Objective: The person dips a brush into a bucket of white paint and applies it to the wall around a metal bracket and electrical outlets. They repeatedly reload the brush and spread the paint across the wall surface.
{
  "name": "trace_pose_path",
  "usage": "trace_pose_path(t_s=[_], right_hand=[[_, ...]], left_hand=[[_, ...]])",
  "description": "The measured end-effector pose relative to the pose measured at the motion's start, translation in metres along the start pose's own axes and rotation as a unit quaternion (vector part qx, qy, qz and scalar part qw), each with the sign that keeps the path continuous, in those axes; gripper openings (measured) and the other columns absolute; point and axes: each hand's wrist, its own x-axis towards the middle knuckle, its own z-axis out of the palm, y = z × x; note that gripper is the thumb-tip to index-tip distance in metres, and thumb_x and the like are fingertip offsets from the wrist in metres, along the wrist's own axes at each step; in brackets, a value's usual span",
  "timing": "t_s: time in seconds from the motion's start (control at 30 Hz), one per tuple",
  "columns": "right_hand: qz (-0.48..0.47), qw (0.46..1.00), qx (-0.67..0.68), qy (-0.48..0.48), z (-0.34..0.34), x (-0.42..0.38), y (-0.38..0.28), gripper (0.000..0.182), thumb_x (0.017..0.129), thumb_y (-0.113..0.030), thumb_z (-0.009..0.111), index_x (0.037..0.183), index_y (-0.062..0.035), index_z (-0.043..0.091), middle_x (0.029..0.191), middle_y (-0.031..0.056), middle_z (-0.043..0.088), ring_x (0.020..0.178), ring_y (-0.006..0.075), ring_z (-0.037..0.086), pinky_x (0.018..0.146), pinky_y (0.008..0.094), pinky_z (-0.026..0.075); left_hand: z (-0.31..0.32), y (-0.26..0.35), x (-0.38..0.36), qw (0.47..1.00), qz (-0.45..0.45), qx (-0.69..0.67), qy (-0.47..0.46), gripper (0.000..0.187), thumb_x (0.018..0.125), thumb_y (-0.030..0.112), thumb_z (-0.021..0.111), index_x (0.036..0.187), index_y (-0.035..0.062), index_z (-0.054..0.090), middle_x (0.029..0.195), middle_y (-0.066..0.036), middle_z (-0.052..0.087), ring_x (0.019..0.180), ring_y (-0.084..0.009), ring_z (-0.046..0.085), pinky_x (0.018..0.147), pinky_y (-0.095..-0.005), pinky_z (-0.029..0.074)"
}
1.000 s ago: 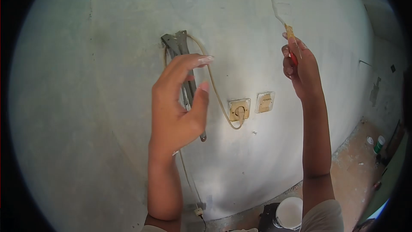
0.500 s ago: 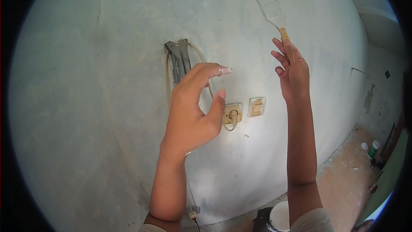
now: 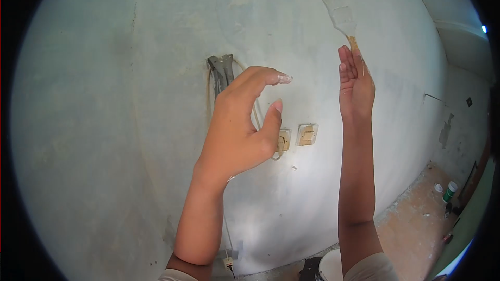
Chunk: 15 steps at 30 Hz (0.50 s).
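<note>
A flat paintbrush [image 3: 342,16], its bristles and ferrule coated whitish, points up and left from my right hand [image 3: 358,83]. The thumb presses its yellowish wooden handle against the fingers. My left hand [image 3: 239,117] hangs in the air with nothing in it, thumb and fingers curved apart, white paint on a fingertip. Behind it, a grey metal bracket [image 3: 221,70] on the wall is partly covered. Just right of the left thumb are a socket with a plug [image 3: 284,141] and a light switch [image 3: 307,135], both smeared with paint.
The pale, patchily painted wall [image 3: 94,125] fills most of the view. A white bucket [image 3: 330,266] stands at the bottom, partly hidden by my right arm. A green and white can [image 3: 450,191] is on the floor at right. A cable connector [image 3: 228,263] hangs low on the wall.
The view has shifted slightly. In it, the brush and right hand sit a little lower, and the right fingers are closer together. The left hand appears a bit further right and covers more of the socket.
</note>
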Motion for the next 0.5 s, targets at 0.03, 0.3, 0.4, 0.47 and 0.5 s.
trace_pose_path(t_s=[0.03,0.3,0.4,0.47,0.5], right_hand=[[-0.007,1.0,0.002,0.005,0.0,0.0,-0.001,0.037,0.102,-0.017,0.06,0.128,0.0072,0.055,0.123,0.017,0.064,0.118,0.0246,0.063,0.089,0.0292,0.055],[-0.015,1.0,0.009,-0.002,-0.004,-0.003,0.003,0.034,0.1,-0.015,0.062,0.123,0.0099,0.057,0.122,0.0178,0.064,0.117,0.0268,0.064,0.097,0.0318,0.056],[-0.021,1.0,0.013,-0.003,0.0,0.001,0.005,0.033,0.1,-0.014,0.062,0.122,0.0106,0.057,0.121,0.0176,0.064,0.117,0.0267,0.064,0.1,0.0327,0.055],[-0.026,1.0,0.013,-0.004,0.002,0.006,0.006,0.033,0.099,-0.013,0.062,0.122,0.0109,0.057,0.122,0.0175,0.064,0.117,0.0265,0.064,0.101,0.0329,0.055],[-0.037,0.999,0.008,-0.008,0.003,0.01,0.005,0.033,0.099,-0.013,0.062,0.121,0.0112,0.057,0.121,0.0177,0.064,0.116,0.0263,0.065,0.101,0.0328,0.055]], left_hand=[[0.0,0.0,-0.001,1.0,0.007,0.007,0.0,0.032,0.082,-0.002,0.058,0.112,0.0068,0.066,0.111,-0.01,0.068,0.102,-0.0243,0.063,0.085,-0.0352,0.049],[0.0,-0.003,-0.018,1.0,-0.03,0.0,0.008,0.032,0.082,-0.002,0.058,0.112,0.0065,0.067,0.111,-0.011,0.068,0.101,-0.0249,0.063,0.085,-0.0358,0.049],[-0.002,-0.005,-0.012,1.0,-0.017,0.013,0.004,0.032,0.082,-0.002,0.058,0.112,0.0062,0.067,0.111,-0.011,0.068,0.102,-0.0248,0.063,0.086,-0.0357,0.049],[-0.005,-0.008,-0.006,1.0,-0.006,0.026,-0.003,0.033,0.082,-0.002,0.058,0.112,0.0061,0.066,0.111,-0.011,0.068,0.102,-0.0247,0.063,0.086,-0.0356,0.049],[-0.007,-0.009,-0.002,0.999,-0.001,0.039,-0.004,0.033,0.082,-0.003,0.058,0.112,0.006,0.066,0.112,-0.01,0.068,0.103,-0.0248,0.063,0.086,-0.0355,0.049]])
